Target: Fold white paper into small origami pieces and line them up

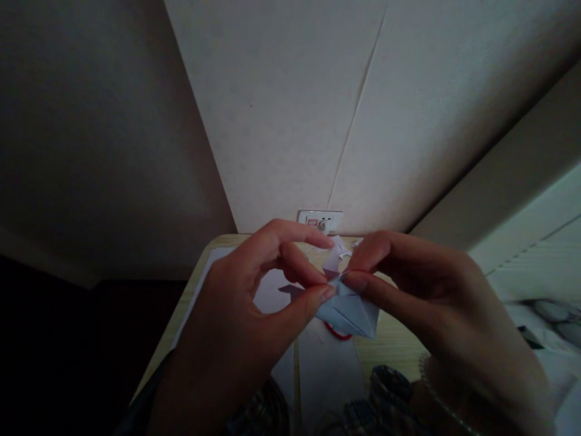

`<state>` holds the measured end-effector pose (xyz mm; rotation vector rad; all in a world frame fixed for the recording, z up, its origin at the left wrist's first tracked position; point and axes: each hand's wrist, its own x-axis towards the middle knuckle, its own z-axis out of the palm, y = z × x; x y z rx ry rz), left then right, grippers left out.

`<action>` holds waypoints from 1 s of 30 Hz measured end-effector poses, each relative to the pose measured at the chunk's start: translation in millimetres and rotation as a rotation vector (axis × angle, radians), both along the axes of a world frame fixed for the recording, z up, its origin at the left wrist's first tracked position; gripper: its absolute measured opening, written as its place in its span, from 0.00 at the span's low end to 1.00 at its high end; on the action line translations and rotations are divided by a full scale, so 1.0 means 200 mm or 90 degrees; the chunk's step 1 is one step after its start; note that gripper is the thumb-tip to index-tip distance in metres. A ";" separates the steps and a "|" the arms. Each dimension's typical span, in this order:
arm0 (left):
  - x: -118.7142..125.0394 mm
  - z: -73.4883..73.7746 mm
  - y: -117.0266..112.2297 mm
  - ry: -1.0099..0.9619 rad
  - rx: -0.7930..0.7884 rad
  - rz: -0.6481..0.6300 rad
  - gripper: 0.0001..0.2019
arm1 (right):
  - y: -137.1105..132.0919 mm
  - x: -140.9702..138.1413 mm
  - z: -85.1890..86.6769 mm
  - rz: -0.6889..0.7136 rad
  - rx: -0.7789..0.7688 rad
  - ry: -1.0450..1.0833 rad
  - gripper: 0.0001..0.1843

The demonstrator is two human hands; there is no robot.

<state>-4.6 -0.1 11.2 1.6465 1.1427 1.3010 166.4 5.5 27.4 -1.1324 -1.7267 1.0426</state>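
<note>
A piece of folded pale paper, with creases and pointed corners, is held up between both hands above the table. My left hand pinches it between thumb and fingers on its left side, with the index finger stretched out above. The thumb and index finger of my right hand pinch its upper edge close by, the two thumbs almost meeting. Part of the paper is hidden behind the fingers. Beneath it, a bit of a red loop shows on the table.
White paper sheets lie on the light wooden table. Small paper scraps are near the back edge. A wall socket with a plug sits just behind the table. A pale wall rises beyond, and white furniture stands at the right.
</note>
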 end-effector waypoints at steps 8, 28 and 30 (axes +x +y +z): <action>0.01 0.01 0.00 -0.093 -0.013 -0.007 0.15 | -0.03 -0.02 -0.02 -0.041 0.100 0.030 0.10; 0.02 -0.01 0.00 -0.115 -0.001 -0.004 0.19 | -0.01 -0.03 -0.05 -0.083 0.069 0.051 0.09; 0.02 -0.02 0.01 -0.144 -0.004 0.007 0.22 | -0.01 -0.03 -0.05 -0.118 0.067 0.091 0.08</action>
